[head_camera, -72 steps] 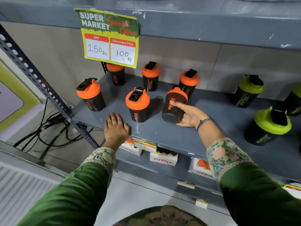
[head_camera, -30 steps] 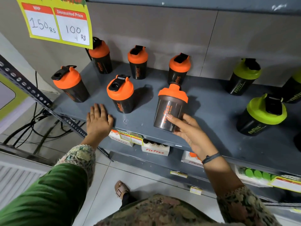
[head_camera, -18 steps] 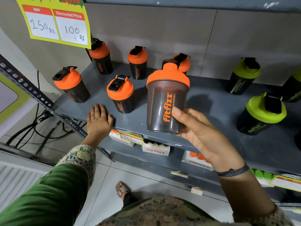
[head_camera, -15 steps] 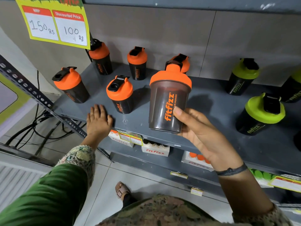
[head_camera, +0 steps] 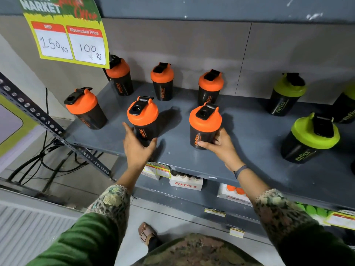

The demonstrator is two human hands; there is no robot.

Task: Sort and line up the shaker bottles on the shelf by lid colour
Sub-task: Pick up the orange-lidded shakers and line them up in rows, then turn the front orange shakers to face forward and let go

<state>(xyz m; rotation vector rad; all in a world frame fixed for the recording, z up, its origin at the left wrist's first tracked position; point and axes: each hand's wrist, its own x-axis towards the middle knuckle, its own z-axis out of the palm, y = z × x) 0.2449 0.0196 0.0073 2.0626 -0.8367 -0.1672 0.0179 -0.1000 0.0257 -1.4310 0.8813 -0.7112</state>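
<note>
Six black shaker bottles with orange lids stand on the left of the grey shelf [head_camera: 249,129], three at the back [head_camera: 162,81] and three in front. My right hand [head_camera: 221,148] grips the front right orange-lid bottle [head_camera: 204,125], which stands upright on the shelf. My left hand [head_camera: 138,148] wraps the base of the front middle orange-lid bottle [head_camera: 143,118], thumb on its left and fingers on its right. A third front bottle [head_camera: 84,108] stands at the shelf's left end. Green-lid bottles stand to the right, one at the back [head_camera: 288,93] and one in front [head_camera: 311,137].
A yellow price sign [head_camera: 67,35] hangs over the back left bottle. A slotted metal upright [head_camera: 48,123] crosses the shelf's left corner, with cables [head_camera: 48,156] on the floor behind it. The lower shelf holds white fitfizz boxes [head_camera: 185,184].
My right hand has lowered the lifted orange-lid bottle onto the shelf, front right. My left hand has left the shelf edge and closed around the front middle bottle.
</note>
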